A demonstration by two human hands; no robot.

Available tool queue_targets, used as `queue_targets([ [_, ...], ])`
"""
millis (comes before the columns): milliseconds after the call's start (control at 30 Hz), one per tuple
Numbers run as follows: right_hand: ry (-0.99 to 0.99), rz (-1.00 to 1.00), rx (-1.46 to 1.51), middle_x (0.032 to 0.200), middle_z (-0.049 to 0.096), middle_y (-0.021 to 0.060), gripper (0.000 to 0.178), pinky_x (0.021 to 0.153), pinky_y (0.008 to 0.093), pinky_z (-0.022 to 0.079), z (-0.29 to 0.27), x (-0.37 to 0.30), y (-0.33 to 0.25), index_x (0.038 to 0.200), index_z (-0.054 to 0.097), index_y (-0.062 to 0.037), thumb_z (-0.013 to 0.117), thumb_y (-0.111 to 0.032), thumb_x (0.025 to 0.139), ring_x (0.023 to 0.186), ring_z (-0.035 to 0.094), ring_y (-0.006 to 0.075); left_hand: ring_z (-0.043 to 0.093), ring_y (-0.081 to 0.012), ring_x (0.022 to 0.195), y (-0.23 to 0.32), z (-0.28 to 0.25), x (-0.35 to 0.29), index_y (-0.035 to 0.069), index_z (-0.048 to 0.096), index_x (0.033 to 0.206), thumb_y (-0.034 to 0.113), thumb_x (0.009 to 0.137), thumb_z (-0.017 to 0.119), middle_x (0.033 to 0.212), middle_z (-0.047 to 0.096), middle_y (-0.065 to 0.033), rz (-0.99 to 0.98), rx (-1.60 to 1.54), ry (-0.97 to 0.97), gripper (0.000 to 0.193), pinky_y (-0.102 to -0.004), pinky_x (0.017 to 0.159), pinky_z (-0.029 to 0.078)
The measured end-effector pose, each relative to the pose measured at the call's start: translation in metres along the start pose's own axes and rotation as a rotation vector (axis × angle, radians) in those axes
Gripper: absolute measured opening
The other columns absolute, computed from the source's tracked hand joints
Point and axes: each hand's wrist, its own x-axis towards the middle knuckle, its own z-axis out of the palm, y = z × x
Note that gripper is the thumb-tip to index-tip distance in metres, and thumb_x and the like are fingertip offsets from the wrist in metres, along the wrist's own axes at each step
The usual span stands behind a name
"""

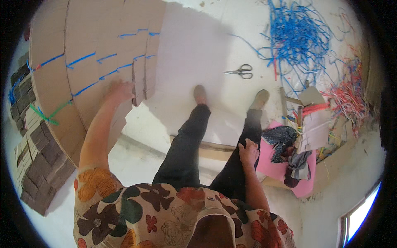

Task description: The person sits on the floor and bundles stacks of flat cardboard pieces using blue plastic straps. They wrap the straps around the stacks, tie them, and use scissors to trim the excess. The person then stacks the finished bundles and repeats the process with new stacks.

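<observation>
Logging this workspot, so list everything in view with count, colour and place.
cardboard sheets: many, brown, stacked left
blue ties: several, blue, across those sheets
green tie: one, green, lower left
smaller stacks: several, grey-brown, far left
scissors: one pair, dark, on floor
blue strips: uncountable, blue, upper right
mixed strips: uncountable, red-and-white, far right
pink sheet: one, pink, right of centre
patterned cloth: one, dark, on pink sheet
grey cloth: one, grey, beside patterned cloth
other clutter: uncountable, mixed, right
window: one, bright, lower right
shoes: two, tan, on floor
trousers: one pair, black, centre
floral shirt: one, multicoloured, bottom
left hand: one, bare, at cardboard sheets
right hand: one, bare, on trousers
</observation>
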Motion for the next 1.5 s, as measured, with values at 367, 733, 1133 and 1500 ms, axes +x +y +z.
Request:
queue_targets([
  [367,0.128,-0.137,0.535,0.074,0.063,0.0117,0.032,0.067,0.0296,0.047,-0.067,0.029,0.054,0.095,0.062,-0.0003,0.068,-0.019,0.07,0.069,0.06,0.0196,0.054,-0.0242,0.102,0.188,-0.341,-0.28,0.004,0.043,0.127,0.021,0.062,0.073,0.114,0.055,-0.0137,1.266,-0.867,1.371,0.073,-0.0342,0.09,0.04],
  [733,0.447,-0.281,0.114,0.085,0.063,0.0105,0.028,0.077,0.0385,0.045,-0.162,0.064,0.175,0.092,0.061,-0.0093,0.056,-0.033,0.079,0.081,0.06,0.0264,0.056,-0.0221,0.094,0.25,-0.448,-0.379,0.003,0.047,0.122,0.014,0.064,0.07,0.108,0.057,-0.0127,1.499,-0.468,1.549,0.063,-0.0314,0.082,0.042],
  [1133,0.098,-0.007,0.664,0.081,0.064,0.0065,0.024,0.07,0.0331,0.046,-0.202,0.158,0.157,0.091,0.064,-0.0089,0.059,-0.028,0.077,0.075,0.06,0.0209,0.058,-0.0199,0.086,0.277,-0.449,-0.323,0.002,0.052,0.116,0.005,0.066,0.068,0.101,0.06,-0.0116,1.645,-0.603,1.342,0.052,-0.0283,0.073,0.044],
  [1500,-0.084,0.099,0.687,0.074,0.064,0.0058,0.026,0.061,0.0278,0.047,0.018,0.04,0.214,0.094,0.066,-0.0062,0.06,-0.022,0.075,0.067,0.059,0.0156,0.06,-0.0178,0.078,0.223,-0.412,-0.268,0.001,0.056,0.111,-0.002,0.068,0.065,0.095,0.062,-0.0107,0.851,-0.796,1.519,0.044,-0.0255,0.065,0.046],
])
